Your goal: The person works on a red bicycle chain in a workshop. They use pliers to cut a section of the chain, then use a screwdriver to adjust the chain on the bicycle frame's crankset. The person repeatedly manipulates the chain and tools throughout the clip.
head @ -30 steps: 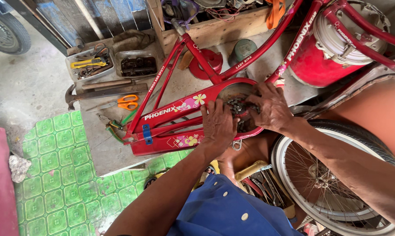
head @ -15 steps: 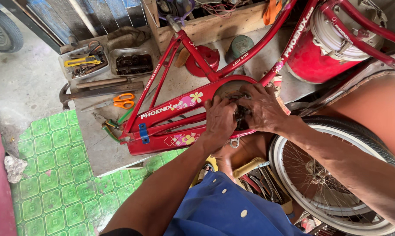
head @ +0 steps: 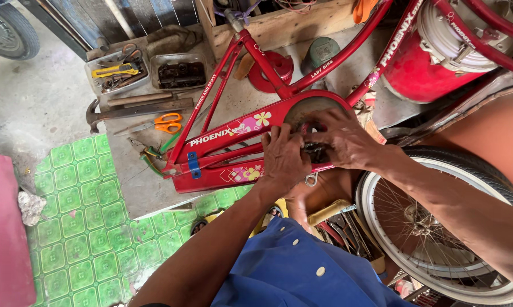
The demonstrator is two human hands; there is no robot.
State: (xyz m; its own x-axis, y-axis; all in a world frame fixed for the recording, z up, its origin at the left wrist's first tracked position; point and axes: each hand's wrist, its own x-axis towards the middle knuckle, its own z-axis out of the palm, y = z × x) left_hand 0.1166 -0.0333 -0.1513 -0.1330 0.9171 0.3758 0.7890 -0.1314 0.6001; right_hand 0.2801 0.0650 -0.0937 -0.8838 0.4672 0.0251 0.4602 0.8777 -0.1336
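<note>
Both hands work at the round end of the red chain guard [head: 234, 153] of the bicycle frame [head: 347, 54], which lies on its side over the concrete floor [head: 29, 108]. The left hand [head: 284, 159] is curled with its fingers pressing on the dark greasy part [head: 316, 152] at the crank centre. The right hand [head: 342, 139] closes over the same part from the other side, fingers bent around it. So the thing they work on sits between the two hands, inside the circle of the guard, mostly hidden by the fingers.

I think some things may go wrong here. The part looks oily, so the fingers can slip and hit the thin metal edge of the guard, which may cut. A small silver ring piece [head: 311, 180] hangs just below the left hand; it could drop among the tools in the yellow box [head: 347, 227] underneath and be hard to find. The frame seems to rest loosely, so a strong push may tip it toward the spoked wheel [head: 438, 227]. The orange scissors [head: 167, 122] and the hammer [head: 137, 111] lie well apart, no danger from them.
</note>
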